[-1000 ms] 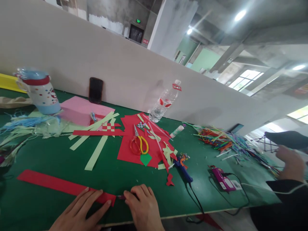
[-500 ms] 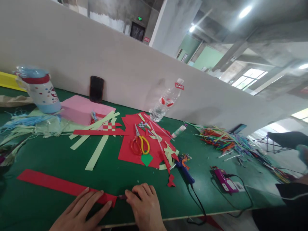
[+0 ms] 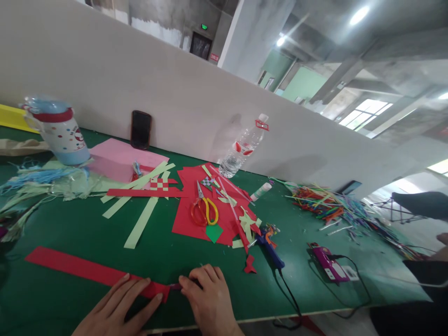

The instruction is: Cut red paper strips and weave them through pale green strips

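Note:
A long red paper strip [image 3: 80,268] lies near the front edge of the green table [image 3: 175,254]. My left hand [image 3: 119,308] rests flat on the strip's right end, fingers stretched out. My right hand [image 3: 206,298] is curled just right of that end, pinching a small dark thing I cannot make out at the strip's tip.
Orange-handled scissors [image 3: 205,211] lie on red paper [image 3: 196,200] with pale green strips [image 3: 140,224]. A water bottle [image 3: 241,149], phone [image 3: 140,129], dotted flask [image 3: 59,130], blue glue gun [image 3: 269,242], purple device [image 3: 327,263] and a pile of coloured sticks [image 3: 332,207] are around. Another person's sleeve [image 3: 420,289] is at right.
My hands have stayed put on the strip. The other person's hand at the right has pulled back almost out of view.

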Motion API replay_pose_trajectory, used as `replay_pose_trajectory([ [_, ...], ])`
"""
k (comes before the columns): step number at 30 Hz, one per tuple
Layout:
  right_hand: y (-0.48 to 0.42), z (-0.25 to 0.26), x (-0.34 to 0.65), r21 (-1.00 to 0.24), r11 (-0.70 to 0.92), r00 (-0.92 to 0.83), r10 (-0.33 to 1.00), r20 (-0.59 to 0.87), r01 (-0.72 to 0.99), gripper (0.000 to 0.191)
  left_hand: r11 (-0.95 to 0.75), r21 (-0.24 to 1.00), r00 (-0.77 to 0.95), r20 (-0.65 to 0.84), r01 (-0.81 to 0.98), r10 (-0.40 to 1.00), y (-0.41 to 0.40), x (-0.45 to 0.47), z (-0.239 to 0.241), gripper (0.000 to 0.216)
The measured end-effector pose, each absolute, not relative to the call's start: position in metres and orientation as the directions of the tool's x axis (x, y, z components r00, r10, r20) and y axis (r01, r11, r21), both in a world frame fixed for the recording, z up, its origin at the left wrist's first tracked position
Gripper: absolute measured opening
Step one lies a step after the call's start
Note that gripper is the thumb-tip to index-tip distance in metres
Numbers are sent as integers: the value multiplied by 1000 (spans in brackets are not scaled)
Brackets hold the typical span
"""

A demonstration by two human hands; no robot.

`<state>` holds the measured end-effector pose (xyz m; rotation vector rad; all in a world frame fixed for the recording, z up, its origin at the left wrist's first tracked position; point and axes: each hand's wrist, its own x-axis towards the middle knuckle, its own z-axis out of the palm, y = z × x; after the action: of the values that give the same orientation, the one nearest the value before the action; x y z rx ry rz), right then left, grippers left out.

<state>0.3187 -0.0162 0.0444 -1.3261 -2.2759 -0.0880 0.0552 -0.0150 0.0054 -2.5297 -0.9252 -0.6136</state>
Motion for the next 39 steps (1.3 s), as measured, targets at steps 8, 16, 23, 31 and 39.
replay_pose_trajectory([
  [8,-11,48,317,-213,549,-427,795,431,808,11,-715,-177,681,519,677,517,-14,56,6,52],
  [16,-8,47,320,-212,546,-423,796,432,810,13,-731,-185,699,512,657,499,-15,54,1,52],
  [23,-6,48,319,-206,573,-467,790,398,794,12,-600,115,445,565,791,695,-25,70,-2,45],
  [31,-2,52,321,-207,567,-472,800,372,798,16,-668,-81,594,545,740,592,-18,63,10,51],
  [39,2,51,318,-226,571,-470,798,377,789,13,-678,-121,617,551,725,562,-13,60,15,48],
])
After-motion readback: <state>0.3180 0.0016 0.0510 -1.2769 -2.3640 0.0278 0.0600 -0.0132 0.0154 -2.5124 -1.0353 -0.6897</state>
